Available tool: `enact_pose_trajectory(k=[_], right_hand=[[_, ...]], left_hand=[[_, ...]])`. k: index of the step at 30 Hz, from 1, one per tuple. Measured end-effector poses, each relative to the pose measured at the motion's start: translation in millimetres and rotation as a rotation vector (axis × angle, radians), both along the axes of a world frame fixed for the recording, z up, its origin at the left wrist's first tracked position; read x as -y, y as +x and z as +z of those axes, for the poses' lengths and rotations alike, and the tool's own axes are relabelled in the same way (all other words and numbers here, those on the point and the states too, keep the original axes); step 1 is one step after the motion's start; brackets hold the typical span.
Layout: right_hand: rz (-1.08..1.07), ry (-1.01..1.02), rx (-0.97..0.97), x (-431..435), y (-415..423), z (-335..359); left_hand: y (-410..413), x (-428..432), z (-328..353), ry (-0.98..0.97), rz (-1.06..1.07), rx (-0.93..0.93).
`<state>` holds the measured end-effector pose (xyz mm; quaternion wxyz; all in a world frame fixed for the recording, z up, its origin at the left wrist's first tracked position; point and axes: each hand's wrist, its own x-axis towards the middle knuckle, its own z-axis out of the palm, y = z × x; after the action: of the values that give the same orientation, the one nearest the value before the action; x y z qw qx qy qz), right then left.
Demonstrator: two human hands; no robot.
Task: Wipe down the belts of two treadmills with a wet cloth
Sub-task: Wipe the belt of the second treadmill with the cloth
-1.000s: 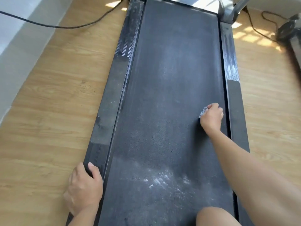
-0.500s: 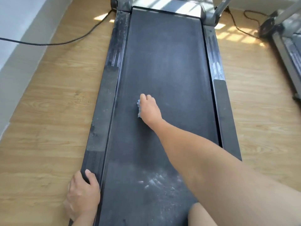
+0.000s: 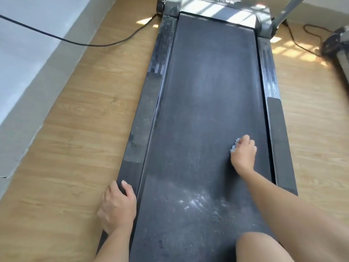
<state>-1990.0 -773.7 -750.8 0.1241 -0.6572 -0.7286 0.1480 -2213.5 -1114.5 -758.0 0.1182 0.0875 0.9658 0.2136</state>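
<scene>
A dark, dusty treadmill belt (image 3: pixel 205 110) runs up the middle of the view between two black side rails. My right hand (image 3: pixel 244 153) presses down on the right part of the belt and grips a small pale blue cloth (image 3: pixel 234 145), most of it hidden under the fingers. My left hand (image 3: pixel 117 204) grips the near end of the left side rail (image 3: pixel 149 103), fingers curled over its edge. White dust smears (image 3: pixel 194 202) lie on the belt near me. A bare knee (image 3: pixel 264 246) rests on the belt's near end.
Wood floor (image 3: pixel 75 129) flanks the treadmill on both sides. A black cable (image 3: pixel 75 41) crosses the floor at the upper left, beside a grey wall. A second treadmill's edge (image 3: pixel 342 59) and another cable (image 3: pixel 302 46) are at the far right. A grey upright (image 3: pixel 283 14) rises at the belt's far right corner.
My right hand swept the cloth from the belt's right side to its left-centre, then back to the right. The left hand stayed on the rail. The view shifted a little.
</scene>
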Motion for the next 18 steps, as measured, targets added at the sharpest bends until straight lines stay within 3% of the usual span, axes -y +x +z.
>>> enact_pose_trajectory(k=[5,9,15,18], right_hand=[[0.465,-0.017,-0.037,87.3,-131.3,-1.2],[0.647,-0.072,-0.016,152.4,-209.9,7.9],[0.845,-0.04,-0.045,145.5,-204.4,5.7],[0.73,-0.042,-0.075,113.7,-145.6,6.1]], left_hand=[[0.8,-0.6,1.3,-0.015,-0.032,-0.033],[1.7,8.0,-3.6,-0.043,-0.048,-0.013],[-2.3,5.8,-1.6,-0.016,-0.041,-0.063],[-3.4,7.5,-0.3,-0.023,-0.015,-0.085]])
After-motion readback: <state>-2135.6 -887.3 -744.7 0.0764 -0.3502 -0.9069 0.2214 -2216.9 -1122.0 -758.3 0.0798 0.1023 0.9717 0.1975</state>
